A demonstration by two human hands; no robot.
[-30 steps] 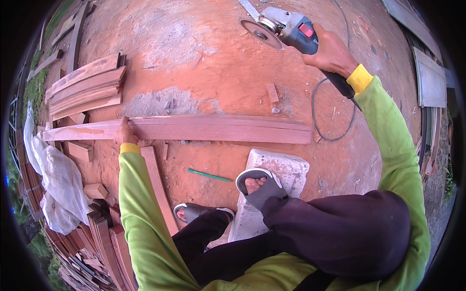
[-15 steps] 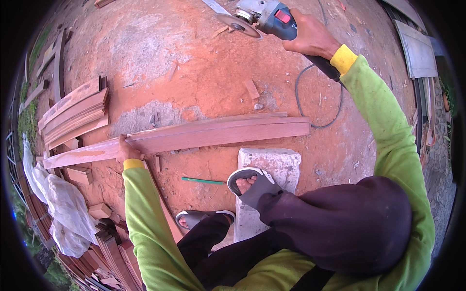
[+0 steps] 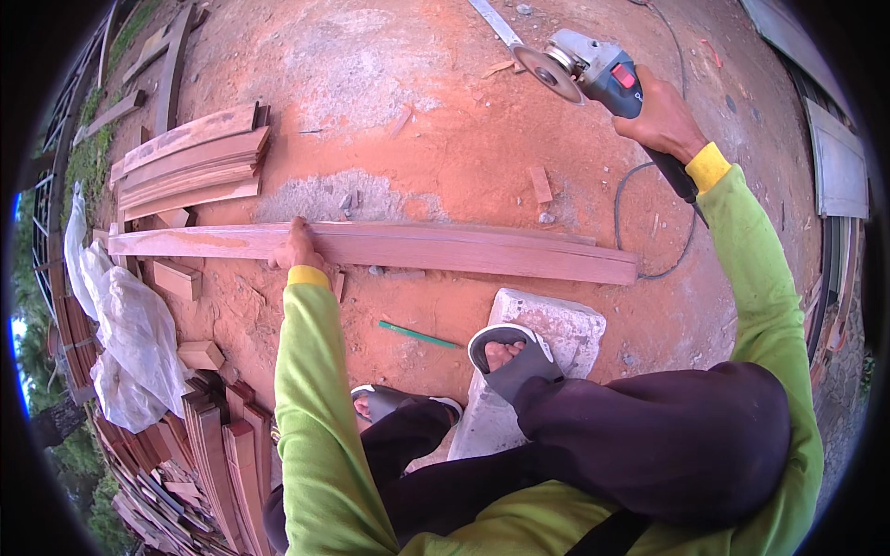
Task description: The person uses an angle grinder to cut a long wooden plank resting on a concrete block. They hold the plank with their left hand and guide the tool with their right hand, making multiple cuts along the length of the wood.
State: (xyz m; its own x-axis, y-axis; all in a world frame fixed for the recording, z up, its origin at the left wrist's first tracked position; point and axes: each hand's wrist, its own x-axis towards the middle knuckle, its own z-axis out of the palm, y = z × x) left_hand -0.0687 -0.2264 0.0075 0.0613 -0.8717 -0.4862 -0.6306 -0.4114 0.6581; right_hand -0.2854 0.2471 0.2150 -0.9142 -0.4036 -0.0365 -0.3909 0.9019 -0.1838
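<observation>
My left hand [image 3: 295,246] grips a long pinkish wooden plank [image 3: 482,252], with another board along its far edge. My right hand [image 3: 654,120] holds a grey-blue angle grinder [image 3: 603,83] with a red switch and black handle, its disc [image 3: 547,72] above the ground beyond the plank. A pale flat strip [image 3: 491,23] shows beside the disc; I cannot tell whether they touch. A green stick [image 3: 417,334] lies near me, and my right sandaled foot [image 3: 505,361] rests on a whitish block [image 3: 565,334].
Stacked boards [image 3: 185,157] lie at left, with a crumpled white plastic sheet [image 3: 134,343] and a pile of offcuts [image 3: 218,445] nearer me. A cord [image 3: 619,222] loops on the red dirt ground [image 3: 362,120]. Flat sheets [image 3: 834,157] lie along the right edge.
Over the last second the plank tilted slightly and swung back, with my left hand on it. The grinder shifted left, then back rightward and lower in view, as the whole view moved.
</observation>
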